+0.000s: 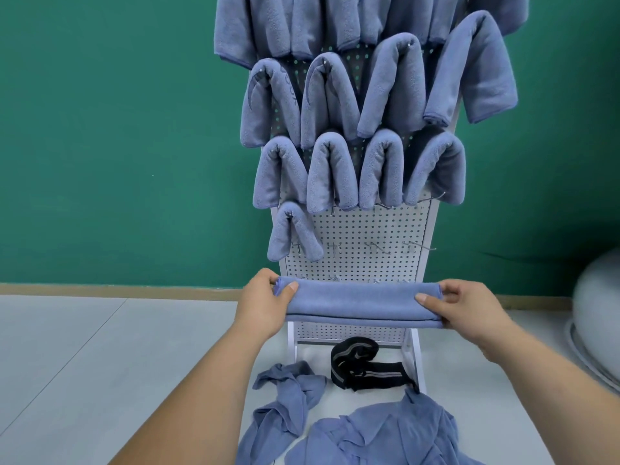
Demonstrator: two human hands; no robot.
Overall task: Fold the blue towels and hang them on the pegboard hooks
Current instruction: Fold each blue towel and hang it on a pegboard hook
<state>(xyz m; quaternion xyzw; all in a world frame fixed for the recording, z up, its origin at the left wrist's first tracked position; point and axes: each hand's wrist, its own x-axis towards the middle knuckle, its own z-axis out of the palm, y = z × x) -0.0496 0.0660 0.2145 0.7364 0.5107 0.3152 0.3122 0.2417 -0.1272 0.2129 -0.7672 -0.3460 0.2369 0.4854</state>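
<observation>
A folded blue towel (360, 302) is stretched level between my two hands, in front of the lower part of the white pegboard (369, 229). My left hand (265, 298) pinches its left end and my right hand (466, 305) pinches its right end. Several folded blue towels (335, 169) hang over hooks in rows on the upper pegboard, and one lower towel (293, 233) hangs at the left. Bare metal hooks (421, 246) stick out of the lower rows. Loose blue towels (379, 434) lie crumpled on the floor below my arms.
A black strap with grey stripes (362, 365) lies on the floor at the pegboard's foot. A grey rounded object (600, 317) stands at the right edge. Behind is a green wall (117, 146) with a wooden baseboard; pale floor (84, 364) spreads to the left.
</observation>
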